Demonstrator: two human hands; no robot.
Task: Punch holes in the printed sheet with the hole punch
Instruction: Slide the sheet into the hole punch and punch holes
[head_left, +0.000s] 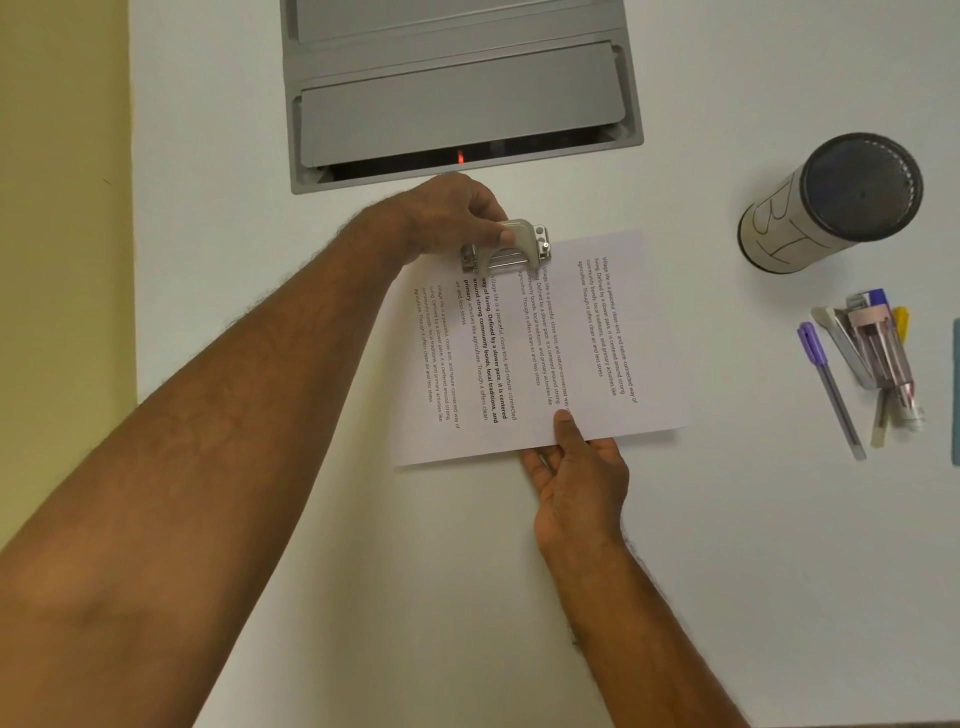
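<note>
A white printed sheet (571, 332) with several paragraphs of text lies on the white table, turned sideways to me. A small beige and metal hole punch (511, 252) sits over the sheet's far edge. My left hand (452, 213) grips the punch from above, thumb on its lever. At the sheet's near edge my right hand (574, 467) pinches the paper, thumb on top and fingers underneath. The slot where paper meets punch is hidden by the punch body.
A grey cable hatch (457, 83) with a red light is set into the table beyond the punch. At the right stand a mesh pen holder (831, 200) wrapped in paper, a purple pen (831, 384) and a heap of pens and tools (878, 358).
</note>
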